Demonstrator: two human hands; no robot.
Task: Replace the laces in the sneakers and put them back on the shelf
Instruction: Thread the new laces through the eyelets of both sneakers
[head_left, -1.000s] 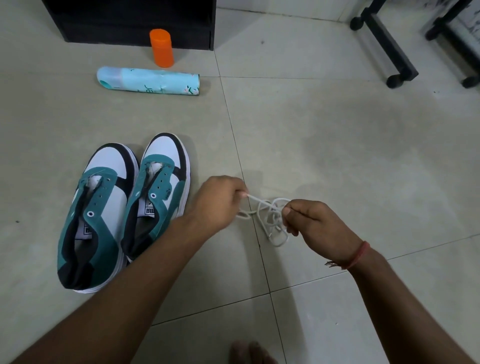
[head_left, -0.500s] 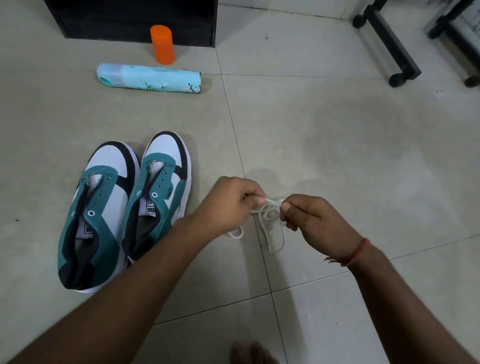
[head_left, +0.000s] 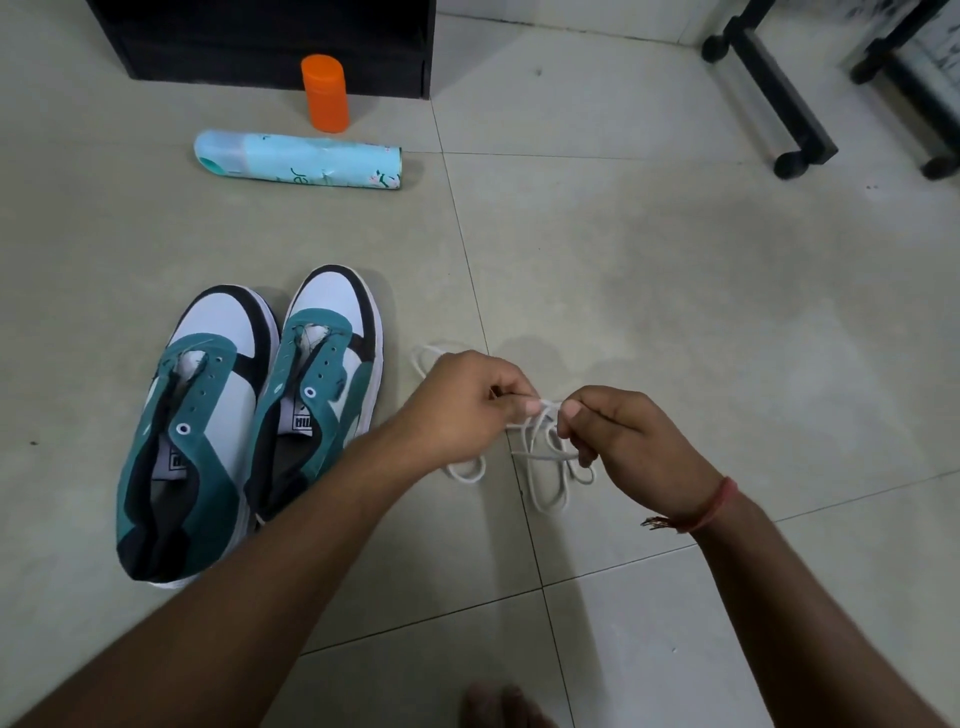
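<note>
Two teal, white and black sneakers stand side by side on the tiled floor, toes away from me: the left sneaker (head_left: 192, 415) and the right sneaker (head_left: 317, 384). Neither has laces in its eyelets. Just right of them I hold a tangled white lace (head_left: 545, 467) above the floor. My left hand (head_left: 467, 405) pinches one strand and my right hand (head_left: 628, 441) pinches another, the fingertips almost touching. Loops of lace hang below and behind my left hand.
A light blue spray can (head_left: 296, 158) lies on its side beyond the sneakers, with an orange cap (head_left: 324, 93) standing behind it. A black shelf unit (head_left: 270, 47) is at the top. Black wheeled frame legs (head_left: 779, 98) stand at the top right. My toes (head_left: 498, 706) show at the bottom edge.
My hands have come closer together on the lace. A loop now trails out behind my left hand and another hangs below it.
</note>
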